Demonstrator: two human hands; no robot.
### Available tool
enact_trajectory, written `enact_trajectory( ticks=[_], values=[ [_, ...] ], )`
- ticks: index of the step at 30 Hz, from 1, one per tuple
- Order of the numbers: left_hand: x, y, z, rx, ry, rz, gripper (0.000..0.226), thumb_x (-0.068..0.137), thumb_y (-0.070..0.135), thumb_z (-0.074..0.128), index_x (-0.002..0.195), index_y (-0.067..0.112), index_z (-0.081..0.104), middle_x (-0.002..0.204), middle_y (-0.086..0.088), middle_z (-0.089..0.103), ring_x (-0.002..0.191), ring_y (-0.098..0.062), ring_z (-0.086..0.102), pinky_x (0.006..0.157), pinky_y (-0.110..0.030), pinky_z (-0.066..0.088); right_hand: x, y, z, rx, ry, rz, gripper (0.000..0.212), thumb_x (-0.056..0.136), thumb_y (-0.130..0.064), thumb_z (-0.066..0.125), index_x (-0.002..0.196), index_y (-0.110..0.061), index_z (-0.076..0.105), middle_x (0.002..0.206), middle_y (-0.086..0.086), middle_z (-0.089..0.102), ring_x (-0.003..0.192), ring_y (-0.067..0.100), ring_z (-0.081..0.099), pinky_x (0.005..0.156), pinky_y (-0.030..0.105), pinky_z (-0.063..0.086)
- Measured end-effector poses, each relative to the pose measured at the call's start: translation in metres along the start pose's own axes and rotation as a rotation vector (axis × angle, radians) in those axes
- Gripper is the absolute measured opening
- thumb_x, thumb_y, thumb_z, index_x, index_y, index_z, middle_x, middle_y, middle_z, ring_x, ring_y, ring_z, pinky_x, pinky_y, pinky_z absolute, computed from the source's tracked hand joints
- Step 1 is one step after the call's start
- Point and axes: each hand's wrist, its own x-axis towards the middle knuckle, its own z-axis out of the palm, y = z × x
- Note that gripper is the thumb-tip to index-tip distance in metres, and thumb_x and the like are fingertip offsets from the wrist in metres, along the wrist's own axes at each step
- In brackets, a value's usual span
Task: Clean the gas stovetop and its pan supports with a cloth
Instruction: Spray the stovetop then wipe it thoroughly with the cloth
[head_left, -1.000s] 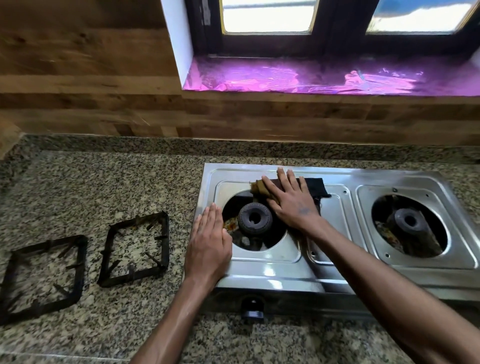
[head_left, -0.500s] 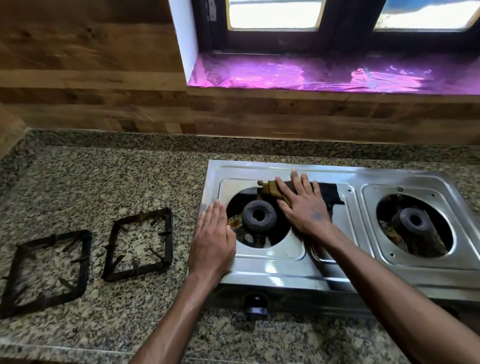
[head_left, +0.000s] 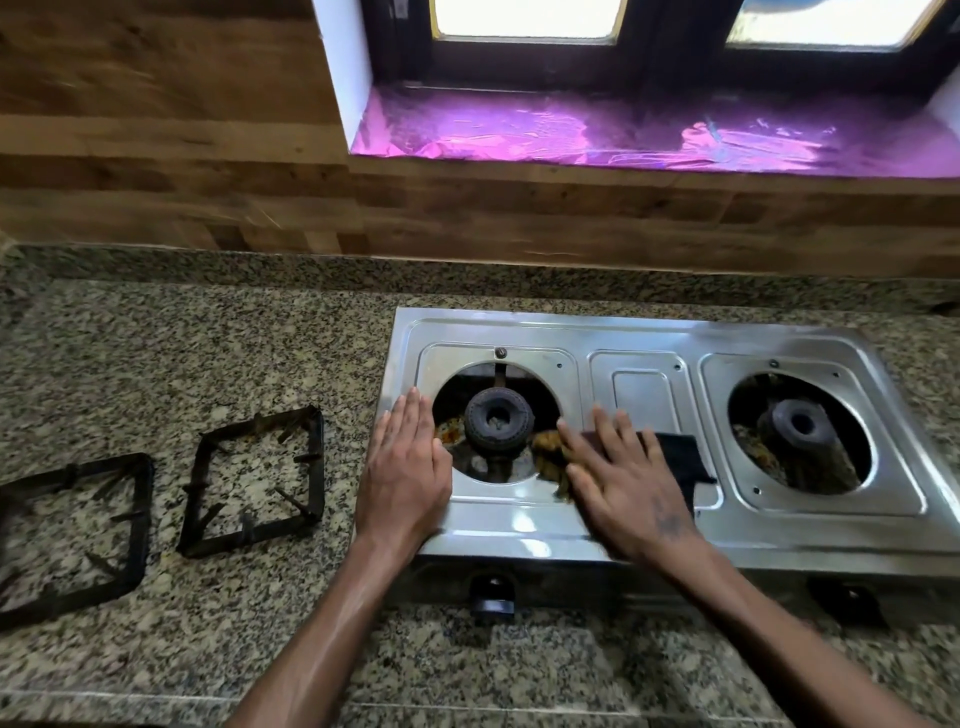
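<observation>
The right hand (head_left: 623, 488) lies flat, fingers straight and slightly spread, pressing the cloth (head_left: 670, 457) onto the stove (head_left: 649, 332) just right of the left burner (head_left: 497, 420), near the stove's front edge. A second ago this hand and cloth were at the back rim of that burner's well; they have since swept round its right side toward the front. The back strip of the plate now shows bare and shiny, so that part looks wiped. The cloth is dark, with a brownish bunched end poking out beside the fingertips at the edge of the well.

The left hand (head_left: 405, 467) lies flat with fingers pressed together on the stove's left front corner, where it was a second ago, seemingly steadying the stove.

The two pan supports (head_left: 254, 480) lie off the stove on the counter (head_left: 156, 343), toward its left edge, side by side, the far-left one cut by the frame. They appear untouched by the cloth so far.

Brown residue is visible inside both burner wells, and the right burner (head_left: 800, 423) plate has no cloth near it. My judgement: the task is in an early stretch, with the left plate partly done and the right plate and supports still to do.
</observation>
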Motion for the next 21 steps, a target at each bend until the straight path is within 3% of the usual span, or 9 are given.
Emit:
enact_trajectory(
  ticks=[4, 11, 17, 21],
  values=[
    [0.000, 0.001, 0.001, 0.010, 0.003, 0.007, 0.061, 0.098, 0.032, 0.015, 0.155, 0.010, 0.013, 0.163, -0.007, 0.010, 0.150, -0.014, 0.005, 0.123, -0.034, 0.002, 0.049, 0.015, -0.012, -0.007, 0.021, 0.163, 0.059, 0.099, -0.059, 0.008, 0.156, -0.046, -0.001, 0.167, 0.005, -0.013, 0.154, 0.027, -0.013, 0.123, 0.050, -0.007],
    [0.000, -0.001, 0.001, 0.006, 0.014, 0.017, 0.061, 0.098, 0.033, 0.014, 0.154, 0.010, 0.014, 0.162, -0.005, 0.011, 0.149, -0.012, 0.005, 0.124, -0.035, 0.004, -0.026, 0.018, -0.003, -0.018, -0.008, -0.018, 0.060, 0.090, -0.064, -0.004, 0.150, -0.057, -0.008, 0.164, -0.006, -0.020, 0.152, 0.016, -0.017, 0.124, 0.041, -0.007],
    [-0.001, -0.003, 0.003, 0.011, 0.013, 0.020, 0.060, 0.098, 0.032, 0.015, 0.154, 0.010, 0.014, 0.162, -0.006, 0.011, 0.149, -0.013, 0.006, 0.124, -0.035, 0.005, 0.037, 0.051, -0.012, 0.014, 0.081, 0.238, 0.057, 0.102, -0.056, 0.017, 0.157, -0.046, 0.005, 0.168, 0.005, -0.006, 0.154, 0.025, -0.008, 0.124, 0.046, -0.005],
    [0.000, -0.002, 0.003, 0.007, 0.008, 0.024, 0.060, 0.098, 0.032, 0.016, 0.154, 0.009, 0.015, 0.161, -0.006, 0.012, 0.149, -0.013, 0.007, 0.124, -0.035, 0.005, 0.019, 0.024, -0.005, 0.000, 0.051, 0.082, 0.059, 0.099, -0.058, 0.010, 0.156, -0.046, 0.000, 0.166, 0.002, -0.013, 0.154, 0.022, -0.013, 0.124, 0.046, -0.007]
  ],
)
